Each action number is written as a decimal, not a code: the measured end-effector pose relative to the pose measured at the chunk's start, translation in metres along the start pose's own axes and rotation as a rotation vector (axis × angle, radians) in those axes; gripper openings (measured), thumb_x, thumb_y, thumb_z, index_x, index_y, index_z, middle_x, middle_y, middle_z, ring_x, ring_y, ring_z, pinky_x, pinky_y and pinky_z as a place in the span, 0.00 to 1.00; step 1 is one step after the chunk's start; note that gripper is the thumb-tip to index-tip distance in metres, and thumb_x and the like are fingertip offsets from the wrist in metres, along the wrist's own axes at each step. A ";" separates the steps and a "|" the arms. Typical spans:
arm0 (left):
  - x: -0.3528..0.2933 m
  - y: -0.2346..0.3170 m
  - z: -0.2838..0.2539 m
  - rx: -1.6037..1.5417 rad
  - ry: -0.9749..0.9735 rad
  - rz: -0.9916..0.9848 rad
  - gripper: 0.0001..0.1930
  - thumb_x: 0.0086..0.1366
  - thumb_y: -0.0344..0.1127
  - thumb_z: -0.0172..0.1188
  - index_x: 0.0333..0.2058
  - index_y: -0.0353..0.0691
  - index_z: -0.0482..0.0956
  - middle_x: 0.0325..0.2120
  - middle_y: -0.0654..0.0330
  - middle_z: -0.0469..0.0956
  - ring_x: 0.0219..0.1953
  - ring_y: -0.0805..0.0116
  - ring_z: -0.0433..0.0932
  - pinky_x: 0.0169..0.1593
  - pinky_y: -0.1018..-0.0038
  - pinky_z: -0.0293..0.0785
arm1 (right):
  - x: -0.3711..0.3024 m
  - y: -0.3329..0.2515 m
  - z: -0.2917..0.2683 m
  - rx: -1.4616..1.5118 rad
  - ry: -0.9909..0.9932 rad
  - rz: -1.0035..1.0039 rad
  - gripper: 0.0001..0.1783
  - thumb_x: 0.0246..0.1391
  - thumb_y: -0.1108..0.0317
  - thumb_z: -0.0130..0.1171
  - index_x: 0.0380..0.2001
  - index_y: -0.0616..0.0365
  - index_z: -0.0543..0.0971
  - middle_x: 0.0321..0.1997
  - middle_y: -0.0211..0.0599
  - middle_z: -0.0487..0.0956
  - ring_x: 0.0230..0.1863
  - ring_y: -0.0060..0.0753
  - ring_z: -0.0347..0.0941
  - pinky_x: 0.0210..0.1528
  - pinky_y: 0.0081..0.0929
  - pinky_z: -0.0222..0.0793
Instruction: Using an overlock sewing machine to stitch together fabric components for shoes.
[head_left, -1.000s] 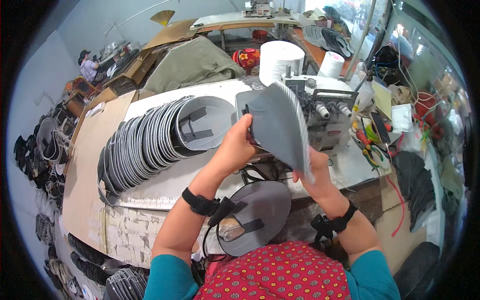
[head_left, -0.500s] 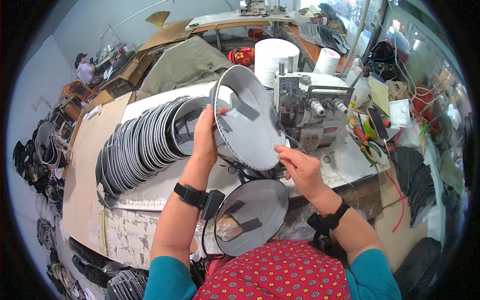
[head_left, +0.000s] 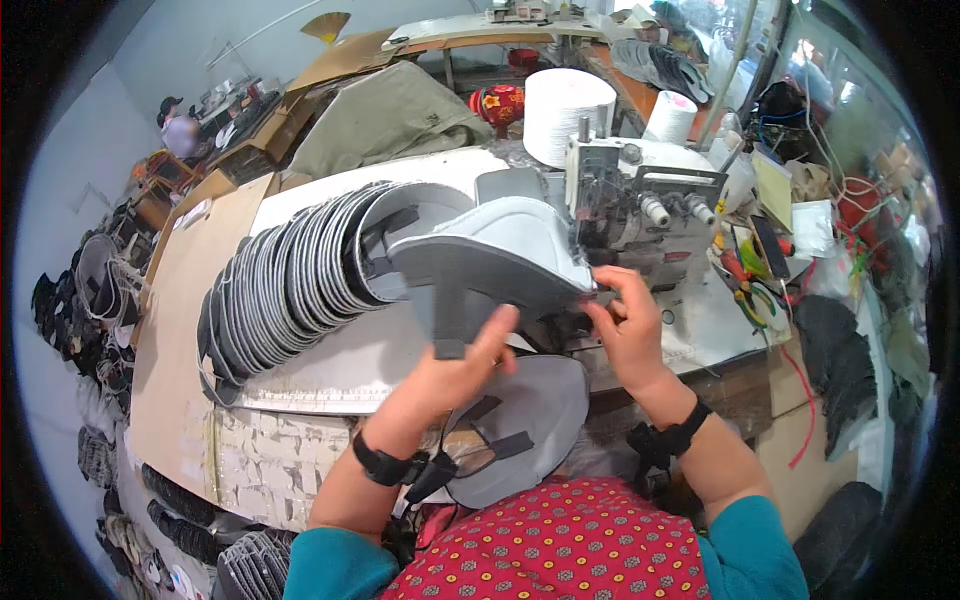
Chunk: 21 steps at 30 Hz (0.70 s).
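Observation:
A grey oval fabric piece (head_left: pixel 470 275) with a pale stitched rim and a dark strip is held tilted in front of me, its dark side partly facing me. My left hand (head_left: pixel 460 375) supports it from below, thumb against the dark face and the other fingers partly hidden. At its right end, by the sewing machine (head_left: pixel 640 215), my right hand (head_left: pixel 630 325) pinches the edge between thumb and fingers. A second similar grey piece (head_left: pixel 545 400) rests below, close to my lap. Left of my hands, a long row of nested grey pieces (head_left: pixel 300 280) lies on the white table (head_left: pixel 345 375).
Behind the machine stand a large white thread cone (head_left: pixel 568 115) and a smaller one (head_left: pixel 670 118). Pliers (head_left: pixel 755 305) and a phone (head_left: pixel 770 247) lie at right. A grey-green cloth (head_left: pixel 385 125) covers something behind. A person (head_left: pixel 180 133) sits far left.
The held piece has tipped from nearly upright, inside showing, to flatter with its dark side toward me. My left hand has dropped from its upper left edge to underneath. My right hand stays at its right end.

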<state>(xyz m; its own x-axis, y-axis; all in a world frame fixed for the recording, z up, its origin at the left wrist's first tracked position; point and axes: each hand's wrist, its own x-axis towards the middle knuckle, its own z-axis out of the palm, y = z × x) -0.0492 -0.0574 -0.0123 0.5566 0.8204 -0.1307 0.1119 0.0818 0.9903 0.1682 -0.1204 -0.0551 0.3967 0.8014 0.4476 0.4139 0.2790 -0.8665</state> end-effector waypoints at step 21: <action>0.070 -0.005 -0.088 1.978 0.331 0.664 0.20 0.54 0.35 0.59 0.47 0.55 0.73 0.30 0.67 0.70 0.26 0.71 0.75 0.30 0.71 0.65 | -0.032 -0.053 -0.023 -0.207 -0.725 -0.262 0.10 0.47 0.74 0.65 0.32 0.59 0.74 0.34 0.42 0.78 0.34 0.46 0.78 0.35 0.37 0.74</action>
<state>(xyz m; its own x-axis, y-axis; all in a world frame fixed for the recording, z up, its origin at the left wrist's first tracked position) -0.0833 0.0493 -0.0222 0.7640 0.5310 0.3664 0.6425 -0.5738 -0.5079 0.1526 -0.1724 -0.0185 -0.3366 0.8877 0.3142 0.5919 0.4589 -0.6626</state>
